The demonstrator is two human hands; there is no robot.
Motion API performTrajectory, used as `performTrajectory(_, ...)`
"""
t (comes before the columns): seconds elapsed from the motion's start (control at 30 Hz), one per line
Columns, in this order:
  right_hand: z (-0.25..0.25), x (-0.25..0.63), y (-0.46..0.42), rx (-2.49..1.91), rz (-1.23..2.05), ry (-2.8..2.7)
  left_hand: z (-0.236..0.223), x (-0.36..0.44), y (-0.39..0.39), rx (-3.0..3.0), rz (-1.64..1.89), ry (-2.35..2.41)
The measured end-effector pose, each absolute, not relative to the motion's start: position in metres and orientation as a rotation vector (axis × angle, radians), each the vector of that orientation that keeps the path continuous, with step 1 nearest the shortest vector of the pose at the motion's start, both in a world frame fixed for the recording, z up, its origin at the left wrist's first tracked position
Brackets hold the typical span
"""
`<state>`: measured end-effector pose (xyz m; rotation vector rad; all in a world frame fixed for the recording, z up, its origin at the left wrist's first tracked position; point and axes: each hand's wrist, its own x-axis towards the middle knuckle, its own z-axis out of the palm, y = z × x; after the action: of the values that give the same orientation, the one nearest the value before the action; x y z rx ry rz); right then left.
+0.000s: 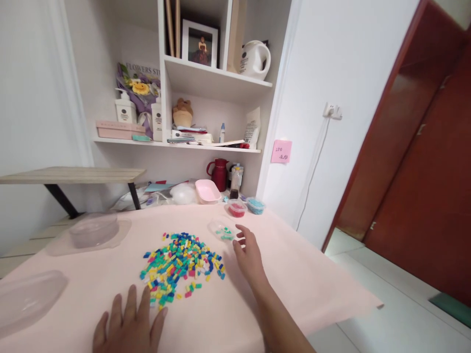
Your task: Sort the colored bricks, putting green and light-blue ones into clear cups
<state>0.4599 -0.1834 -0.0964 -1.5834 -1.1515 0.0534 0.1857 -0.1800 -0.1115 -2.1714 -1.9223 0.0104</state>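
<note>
A loose pile of small coloured building bricks (180, 262) lies on the pink-covered table (221, 323), in blue, green, yellow, red and white. My left hand (127, 323) rests at the near edge of the pile, fingers spread and nothing held. Further off, my right hand (250, 252) is beside a small clear container (211, 228) with several green bricks (225, 232) in it. Its thumb and fingers are apart, and I see nothing between them; whether they touch the container I cannot tell.
Tubs of red pieces (237, 210) and blue pieces (256, 206) stand at the back, near a pink tray (208, 191), a bottle (235, 184) and a red jug (220, 175). Clear plastic boxes (93, 230) lie left, beside a raised wooden stand (73, 175).
</note>
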Motion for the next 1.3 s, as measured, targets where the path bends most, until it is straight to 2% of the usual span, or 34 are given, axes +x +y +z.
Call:
performTrajectory(0.13,-0.088,0.447,-0.187,-1.510,0.147,-1.402,-0.113,0.186,-0.180,-2.177,-0.008,-1.927)
performTrajectory(0.3,-0.089,0.433,-0.189,-1.503,0.082,-1.771,-0.115,0.185,-0.181,-2.195,-0.076,-1.913)
performTrajectory(0.73,-0.093,0.413,-0.192,-1.458,0.067,-2.095,-0.112,0.181,-0.187,-2.317,-0.169,-1.934)
performTrajectory(0.9,-0.099,0.417,-0.189,-1.405,0.112,-1.938,-0.115,0.180,-0.187,-2.330,-0.197,-1.910)
performTrajectory(1.1,-0.076,0.449,-0.178,-1.455,0.186,-1.369,-0.123,0.180,-0.185,-2.297,-0.215,-1.903)
performTrajectory(1.3,-0.043,0.486,-0.156,-1.652,-0.083,-1.238,-0.121,0.182,-0.183,-2.281,-0.214,-1.904)
